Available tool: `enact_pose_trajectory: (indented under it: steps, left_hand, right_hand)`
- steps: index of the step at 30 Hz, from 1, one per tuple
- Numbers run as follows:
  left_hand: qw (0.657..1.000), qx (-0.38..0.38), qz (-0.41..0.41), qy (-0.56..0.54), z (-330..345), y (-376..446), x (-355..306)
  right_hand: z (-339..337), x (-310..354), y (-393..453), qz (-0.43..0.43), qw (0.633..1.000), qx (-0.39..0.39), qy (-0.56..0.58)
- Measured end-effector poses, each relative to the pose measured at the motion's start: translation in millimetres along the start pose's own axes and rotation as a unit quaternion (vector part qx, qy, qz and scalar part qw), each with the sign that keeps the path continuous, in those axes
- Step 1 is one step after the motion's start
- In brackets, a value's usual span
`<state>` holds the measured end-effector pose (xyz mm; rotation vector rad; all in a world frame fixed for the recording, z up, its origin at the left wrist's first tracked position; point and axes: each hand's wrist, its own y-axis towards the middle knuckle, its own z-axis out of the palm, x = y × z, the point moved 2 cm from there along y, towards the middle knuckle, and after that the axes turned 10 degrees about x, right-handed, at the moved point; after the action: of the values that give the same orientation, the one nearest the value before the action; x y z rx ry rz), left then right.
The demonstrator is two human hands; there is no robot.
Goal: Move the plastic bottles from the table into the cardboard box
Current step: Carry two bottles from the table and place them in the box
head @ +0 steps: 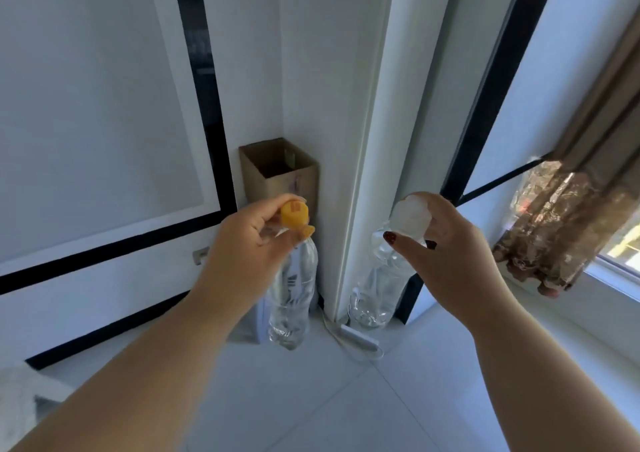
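Observation:
My left hand grips the neck of a clear plastic bottle with a yellow cap; the bottle hangs upright above the floor. My right hand holds a second clear bottle by its white cap, also hanging upright. An open brown cardboard box stands in the corner just beyond the yellow cap, and its inside looks dark. The table is out of view.
White panels with black trim form the left wall, and a white door frame rises between the bottles. A white cable and adapter lie on the light tiled floor. A brown curtain hangs over the windowsill at right.

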<state>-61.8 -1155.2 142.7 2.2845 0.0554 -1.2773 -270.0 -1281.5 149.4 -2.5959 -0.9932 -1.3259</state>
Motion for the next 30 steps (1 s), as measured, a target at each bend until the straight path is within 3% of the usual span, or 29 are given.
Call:
enact_pose_trajectory:
  steps: [13,25,30]
  left_hand:
    - [0.99,-0.115,-0.075,0.039,-39,269,148]
    - [0.989,-0.124,-0.077,0.027,-120,494,319]
    - [0.984,-0.101,-0.14,0.036,-130,555,405]
  right_hand:
    - [54,-42,361,-0.101,0.985,0.137,-0.011]
    - [180,-54,630,-0.091,0.99,0.096,0.048]
    - [244,-82,712,-0.07,0.989,0.117,0.051]
